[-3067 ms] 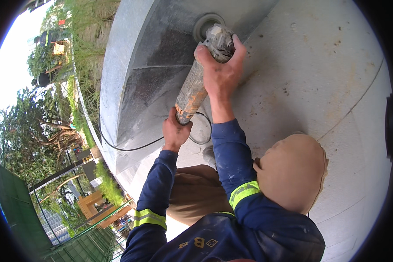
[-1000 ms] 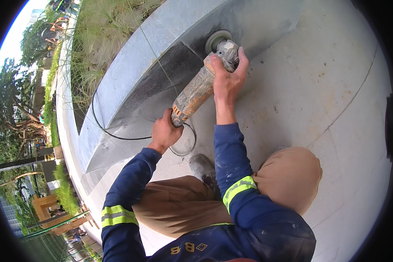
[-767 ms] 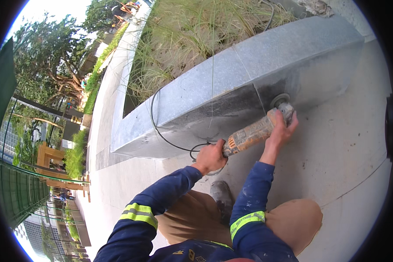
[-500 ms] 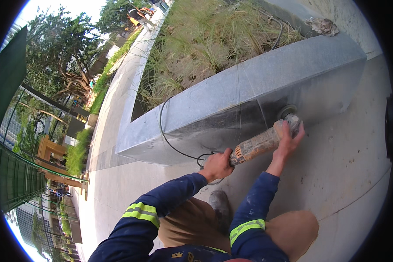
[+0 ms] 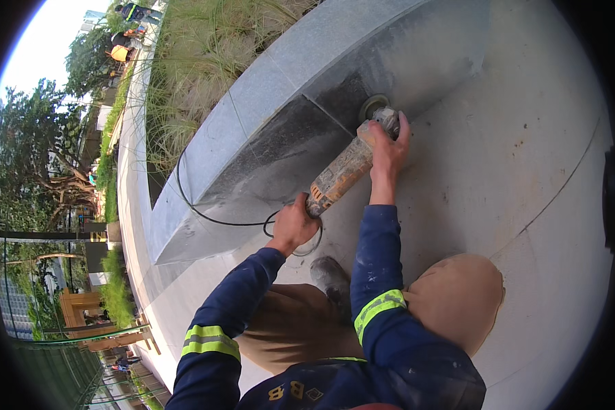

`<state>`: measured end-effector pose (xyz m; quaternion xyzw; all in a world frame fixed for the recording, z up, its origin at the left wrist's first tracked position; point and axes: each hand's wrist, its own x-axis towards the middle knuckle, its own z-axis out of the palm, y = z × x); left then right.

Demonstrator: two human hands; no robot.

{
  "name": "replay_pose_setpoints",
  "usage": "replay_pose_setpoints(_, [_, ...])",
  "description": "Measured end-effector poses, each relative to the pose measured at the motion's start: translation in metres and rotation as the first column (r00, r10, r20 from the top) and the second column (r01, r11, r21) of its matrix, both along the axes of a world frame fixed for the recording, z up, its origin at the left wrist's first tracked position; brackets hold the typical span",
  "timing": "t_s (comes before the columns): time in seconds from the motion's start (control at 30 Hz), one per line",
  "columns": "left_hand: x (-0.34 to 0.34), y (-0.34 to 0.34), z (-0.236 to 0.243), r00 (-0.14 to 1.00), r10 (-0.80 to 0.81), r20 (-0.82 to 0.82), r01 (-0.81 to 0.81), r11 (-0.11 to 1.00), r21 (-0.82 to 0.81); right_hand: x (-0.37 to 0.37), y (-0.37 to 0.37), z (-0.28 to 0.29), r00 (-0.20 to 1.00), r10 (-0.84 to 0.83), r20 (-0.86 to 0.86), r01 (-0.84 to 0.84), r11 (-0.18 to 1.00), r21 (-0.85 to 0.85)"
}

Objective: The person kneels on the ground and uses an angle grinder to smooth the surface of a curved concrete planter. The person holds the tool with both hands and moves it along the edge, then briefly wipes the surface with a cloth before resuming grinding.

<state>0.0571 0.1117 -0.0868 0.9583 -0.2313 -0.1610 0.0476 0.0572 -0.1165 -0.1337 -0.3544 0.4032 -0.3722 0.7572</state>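
A dusty grey and orange angle grinder (image 5: 339, 171) with a round disc (image 5: 373, 104) lies against the dark, stained side face of a grey stone planter edge (image 5: 253, 113). My right hand (image 5: 388, 150) grips the grinder's head end, close behind the disc. My left hand (image 5: 293, 223) is wrapped round the rear end of the body. A black cable (image 5: 225, 223) runs from that end in a loop and up over the planter edge.
Grass and soil (image 5: 198, 82) fill the planter. Below me are grey paving (image 5: 526, 191), my boot (image 5: 326, 277) and bent knee (image 5: 458, 294). Other workers (image 5: 133, 14) are far off at upper left. Trees and green scaffolding (image 5: 55, 362) line the left side.
The view swung toward the planter's top and partly back. Both my hands stay on the grinder, whose disc remains against the dark patch on the side face.
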Motion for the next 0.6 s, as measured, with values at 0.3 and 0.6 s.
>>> replay_pose_setpoints(0.3, [0.01, 0.005, 0.016, 0.999, 0.001, 0.053, 0.004, 0.996, -0.094, 0.004, 0.005, 0.044, 0.999, -0.054, -0.002, 0.052, 0.979, -0.195])
replay_pose_setpoints(0.6, [0.008, 0.001, 0.011, 1.0, -0.001, 0.02, 0.003, 0.996, -0.09, 0.004, 0.004, 0.029, 0.991, -0.065, -0.116, 0.048, 0.989, -0.139])
